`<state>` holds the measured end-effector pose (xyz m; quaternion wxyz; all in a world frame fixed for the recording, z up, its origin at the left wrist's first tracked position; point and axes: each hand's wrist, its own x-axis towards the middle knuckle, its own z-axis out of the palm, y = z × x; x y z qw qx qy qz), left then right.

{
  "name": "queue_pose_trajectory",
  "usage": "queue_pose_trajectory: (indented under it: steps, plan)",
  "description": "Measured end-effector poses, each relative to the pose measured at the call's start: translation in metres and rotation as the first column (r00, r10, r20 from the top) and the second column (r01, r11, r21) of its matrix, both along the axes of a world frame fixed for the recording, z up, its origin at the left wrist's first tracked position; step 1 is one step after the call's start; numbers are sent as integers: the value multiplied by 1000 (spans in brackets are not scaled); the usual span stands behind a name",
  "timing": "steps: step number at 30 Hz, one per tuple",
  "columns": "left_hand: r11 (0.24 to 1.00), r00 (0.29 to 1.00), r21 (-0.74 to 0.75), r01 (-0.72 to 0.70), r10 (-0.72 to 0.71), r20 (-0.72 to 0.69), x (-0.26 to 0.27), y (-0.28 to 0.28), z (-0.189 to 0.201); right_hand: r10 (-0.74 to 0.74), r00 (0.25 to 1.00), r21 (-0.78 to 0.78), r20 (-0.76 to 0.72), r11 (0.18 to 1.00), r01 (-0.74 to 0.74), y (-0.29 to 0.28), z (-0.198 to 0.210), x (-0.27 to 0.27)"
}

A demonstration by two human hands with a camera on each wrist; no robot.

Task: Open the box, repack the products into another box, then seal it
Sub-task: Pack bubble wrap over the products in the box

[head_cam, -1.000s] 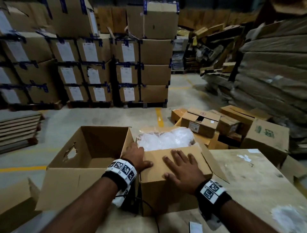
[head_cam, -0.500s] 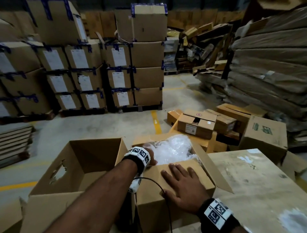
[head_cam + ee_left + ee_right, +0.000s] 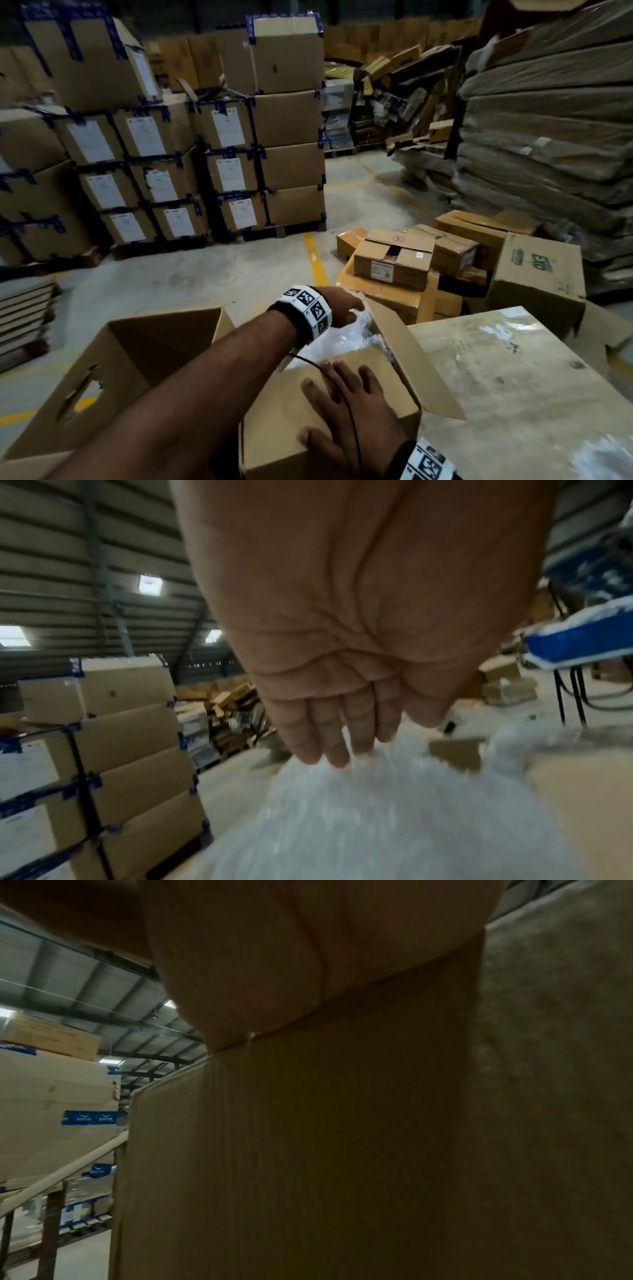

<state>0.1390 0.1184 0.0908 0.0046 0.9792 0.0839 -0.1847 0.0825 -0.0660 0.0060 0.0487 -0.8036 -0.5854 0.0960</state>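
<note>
Two open brown cardboard boxes sit side by side on the bench – the right-hand box [image 3: 329, 411] holds crinkled white plastic-wrapped products [image 3: 346, 339], directly under the left hand [image 3: 342, 305] (fingers straight, touching the wrap); the right hand [image 3: 346, 407], spread flat, presses its near flap, while the empty box [image 3: 137, 370] lies leftward.

stacked taped cartons [image 3: 219, 144], flattened cardboard [image 3: 548, 130], yellow floor line [image 3: 317, 263].

No text can be read. White paper labels [image 3: 148, 139] on the stacked brown cardboard cartons, green printing [image 3: 534, 262] on a brown cardboard box and blue printed tape [image 3: 90, 1117] are all too blurred.
</note>
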Motion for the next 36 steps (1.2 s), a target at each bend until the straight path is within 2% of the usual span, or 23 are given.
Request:
queue_pose_trajectory:
  steps: [2, 5, 12, 15, 17, 20, 22, 23, 25, 28, 32, 36]
  plan:
    - [1000, 998, 18, -18, 19, -65, 7, -1, -17, 13, 1000, 22, -23, 1000, -12, 2, -8, 1]
    - [999, 998, -36, -16, 14, -61, 19, 2, -33, 28, 999, 67, -17, 997, -27, 3, -16, 3]
    - [993, 991, -104, -63, 49, -128, 49, 9, -54, 36, 999, 35, 3, 999, -36, 3, -20, 4]
    - [997, 994, -67, -41, 34, -103, 53, 10, -69, 67, 998, 109, -13, 992, -66, 0, -20, 8]
    - [995, 996, -94, -27, 19, -86, 50, 9, -69, 76, 997, 116, -8, 990, -75, -2, -18, 6]
    - [984, 996, -157, -85, 89, 19, 42, 3, -44, 29, 999, 76, -15, 997, -28, -2, -10, 4]
    - [987, 985, -123, -100, 116, 131, 35, 6, -33, 6, 1000, 90, -4, 996, -5, -1, -6, 3]
    - [990, 984, -84, -109, 120, 132, 30, 7, -29, 7, 1000, 96, 7, 995, -7, -1, -7, 3]
    - [992, 992, -3, -129, 129, -10, 17, 8, -18, 13, 1000, 83, 19, 996, -14, -2, -10, 2]
    - [980, 962, 105, -167, 186, -200, 4, 15, -11, 34, 999, 100, 26, 994, -37, -4, -9, 1]
    - [950, 963, 212, -227, 252, -97, -5, 23, -23, 28, 997, 191, 76, 981, -42, -4, -3, 0]
    - [957, 966, 148, -249, 257, -34, -3, 26, -51, 30, 996, 223, 87, 974, -48, -4, -3, 0]
